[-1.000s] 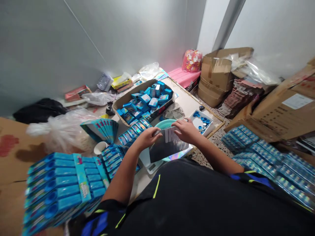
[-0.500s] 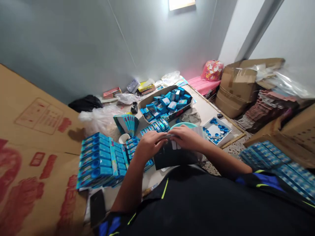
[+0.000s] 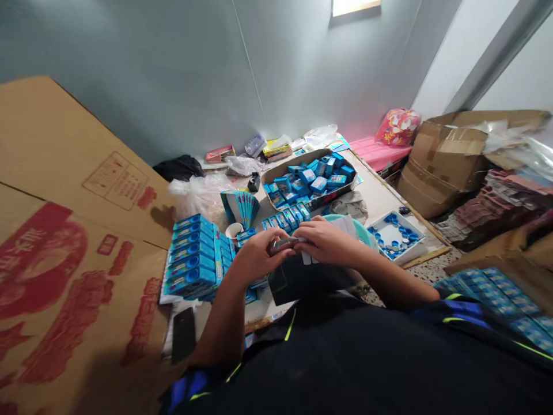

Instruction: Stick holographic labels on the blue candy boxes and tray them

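Note:
My left hand point(image 3: 259, 259) and my right hand point(image 3: 326, 242) meet over a small silvery piece point(image 3: 284, 245), pinching it between their fingers. A black flat packet point(image 3: 302, 282) lies just below my hands, partly hidden by them and seeming to rest against my body. Behind my right hand stand a white sheet point(image 3: 345, 226) and a teal bowl point(image 3: 352, 227). Left of my left hand is a stack of blue retail packs point(image 3: 192, 256), with a paper cup point(image 3: 234, 230) beyond it.
A cardboard tray point(image 3: 302, 199) of loose blue boxes and a white tray point(image 3: 395, 237) of blue caps sit on the table point(image 3: 380, 199). A brown printed cardboard sheet point(image 3: 73, 288) with a black phone point(image 3: 184, 334) fills the left; cartons stand right.
My hands have come closer together around the silvery piece. The black packet sits lower against my body, and the view has swung left, showing more of the cardboard sheet.

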A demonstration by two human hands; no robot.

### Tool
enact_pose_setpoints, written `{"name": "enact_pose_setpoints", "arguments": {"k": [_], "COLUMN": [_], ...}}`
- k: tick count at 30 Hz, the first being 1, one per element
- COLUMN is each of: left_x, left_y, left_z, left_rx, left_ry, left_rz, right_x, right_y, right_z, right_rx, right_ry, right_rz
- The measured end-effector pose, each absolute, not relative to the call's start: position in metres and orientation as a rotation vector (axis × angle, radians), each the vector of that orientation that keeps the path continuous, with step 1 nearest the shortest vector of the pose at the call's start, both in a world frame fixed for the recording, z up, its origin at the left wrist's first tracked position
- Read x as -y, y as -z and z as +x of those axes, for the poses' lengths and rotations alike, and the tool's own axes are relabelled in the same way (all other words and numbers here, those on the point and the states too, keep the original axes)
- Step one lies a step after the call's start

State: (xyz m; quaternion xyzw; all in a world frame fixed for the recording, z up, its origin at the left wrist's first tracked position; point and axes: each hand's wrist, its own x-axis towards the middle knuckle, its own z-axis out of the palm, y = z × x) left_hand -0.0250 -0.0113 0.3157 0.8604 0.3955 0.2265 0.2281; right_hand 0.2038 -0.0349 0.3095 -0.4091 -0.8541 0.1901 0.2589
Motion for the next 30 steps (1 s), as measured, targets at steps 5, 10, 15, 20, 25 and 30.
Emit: {"name": "enact_pose_setpoints", "arguments": {"k": [5,10,15,20,25,30], "left_x": [0.011,0.007,0.007,0.01,0.005,0.005], "left_y": [-0.316,-0.321,-0.322,-0.317,-0.307,-0.284], "left_z": [-0.019,-0.021,-0.023,-0.024,-0.033,-0.04], "left_rx": [-0.958,-0.906,-1.008,-1.086,-0.928,-1.002], "left_ry": [-0.72,-0.818,-0.981,-1.17,-1.217,-1.204], "left_rz": [2.48,2.522,2.715,3.002,3.294,3.191], "right_x": [0.033,0.028,0.026,0.017,0.006,-0.002], "right_y": [-0.309,-0.308,-0.304,-0.301,-0.301,-0.304], "right_z": [0.208,0.223,0.221,0.215,0.212,0.215], "right_rx": [2.33,2.237,2.176,2.106,2.085,2.045], "right_ry": [-0.443,-0.473,-0.433,-0.349,-0.347,-0.372], "right_rz": [-1.095,-1.06,-0.907,-0.856,-0.834,-0.819]}}
